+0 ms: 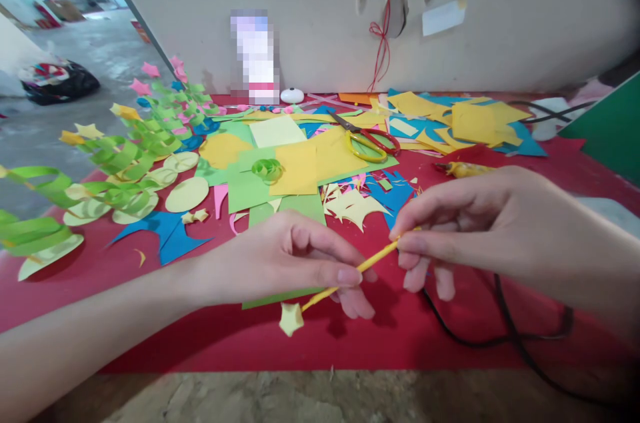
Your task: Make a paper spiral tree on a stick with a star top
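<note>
Between my two hands runs a thin yellow stick point(379, 256), slanting up to the right above the red tabletop. My left hand point(320, 263) pinches it near its middle with thumb and fingers. At its upper end my right hand point(450, 236) grips it between thumb and forefinger. A pale yellow folded paper star point(291, 318) sits at the stick's lower left end. Beneath and behind my left hand lies a green paper sheet point(287, 213). A small curled green paper strip point(267, 170) rests on the sheets beyond.
Scissors point(367, 143) with red and yellow handles lie on paper sheets. Green paper-strip pieces with stars point(115, 156) stand along the left. Blue scraps point(167, 233) are near my left forearm. A black cable point(470, 343) loops at the right. A pixelated upright object point(255, 56) leans against the wall.
</note>
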Available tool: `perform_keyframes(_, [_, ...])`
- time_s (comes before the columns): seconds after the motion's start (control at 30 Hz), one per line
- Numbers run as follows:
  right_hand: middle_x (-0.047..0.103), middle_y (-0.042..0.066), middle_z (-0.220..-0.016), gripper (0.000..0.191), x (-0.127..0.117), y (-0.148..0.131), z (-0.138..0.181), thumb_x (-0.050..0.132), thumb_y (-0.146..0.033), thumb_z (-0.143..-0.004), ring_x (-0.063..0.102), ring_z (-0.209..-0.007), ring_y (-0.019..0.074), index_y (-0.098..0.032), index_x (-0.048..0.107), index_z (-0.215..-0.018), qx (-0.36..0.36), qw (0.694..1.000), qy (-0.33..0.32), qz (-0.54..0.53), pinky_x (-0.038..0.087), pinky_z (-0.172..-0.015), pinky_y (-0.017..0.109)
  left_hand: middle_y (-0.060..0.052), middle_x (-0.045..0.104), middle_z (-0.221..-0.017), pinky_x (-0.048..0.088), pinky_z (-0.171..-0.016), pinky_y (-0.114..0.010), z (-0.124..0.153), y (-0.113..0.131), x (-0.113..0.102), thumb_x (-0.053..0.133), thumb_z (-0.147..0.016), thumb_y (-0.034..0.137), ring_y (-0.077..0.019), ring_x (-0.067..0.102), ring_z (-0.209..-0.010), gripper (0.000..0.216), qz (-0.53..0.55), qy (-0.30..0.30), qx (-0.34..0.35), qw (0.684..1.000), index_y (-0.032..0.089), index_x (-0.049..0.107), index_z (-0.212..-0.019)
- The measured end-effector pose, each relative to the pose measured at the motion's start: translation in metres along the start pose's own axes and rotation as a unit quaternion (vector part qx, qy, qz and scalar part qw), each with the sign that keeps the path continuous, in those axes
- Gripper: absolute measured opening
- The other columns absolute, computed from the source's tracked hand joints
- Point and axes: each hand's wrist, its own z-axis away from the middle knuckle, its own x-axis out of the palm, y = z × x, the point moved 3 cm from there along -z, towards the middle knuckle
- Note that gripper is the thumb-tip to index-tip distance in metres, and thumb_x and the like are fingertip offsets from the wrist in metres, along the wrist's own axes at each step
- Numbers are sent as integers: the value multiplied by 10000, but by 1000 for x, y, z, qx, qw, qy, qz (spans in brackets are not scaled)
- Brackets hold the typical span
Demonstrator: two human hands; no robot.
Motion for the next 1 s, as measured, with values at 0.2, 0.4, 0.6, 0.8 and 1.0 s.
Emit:
perform_keyframes(0.2, [680, -22, -614, 17, 14, 7, -6, 629, -191, -750, 646, -519, 96, -178, 628, -762, 7, 997, -35, -64, 523, -502, 133, 26, 742, -756, 529, -639, -137, -4, -7, 7, 589, -778, 101, -75, 670, -660, 227, 107, 35, 6, 994, 234, 714, -913])
perform_keyframes(0.4, [611, -27, -552, 79, 19, 9, -11, 654, -244, -725, 584, -470, 74, -166, 650, -727, -6, 999, 43, -19, 486, -485, 149, 38, 676, -513, 456, -435, -111, -6, -24, 4, 668, -723, 190, -46, 570, -424, 136, 169, 124, 32, 977, 231, 733, -835])
perform_keyframes(0.6, [613, -38, -589, 10, 15, 6, -13, 663, -177, -700, 515, -483, 48, -176, 673, -700, -42, 995, 72, 54, 427, -471, 133, 32, 657, -494, 416, -407, -95, -8, -30, 3, 666, -725, 191, -24, 519, -397, 108, 177, 117, 30, 977, 215, 742, -798])
perform_keyframes(0.8, [627, -11, -648, 110, 15, 5, -14, 618, -252, -749, 533, -587, 98, -186, 667, -676, -89, 982, 71, 149, 421, -521, 186, 29, 656, -496, 415, -415, -91, -10, -34, 3, 664, -728, 197, -18, 509, -398, 89, 165, 112, 3, 980, 206, 746, -761])
perform_keyframes(1.0, [615, 6, -693, 165, 11, 9, -15, 576, -333, -775, 534, -638, 127, -192, 621, -700, -77, 973, 83, 199, 423, -533, 216, 25, 643, -469, 416, -408, -107, -11, -38, 4, 663, -722, 211, -26, 497, -379, 90, 129, 116, -41, 984, 195, 746, -753])
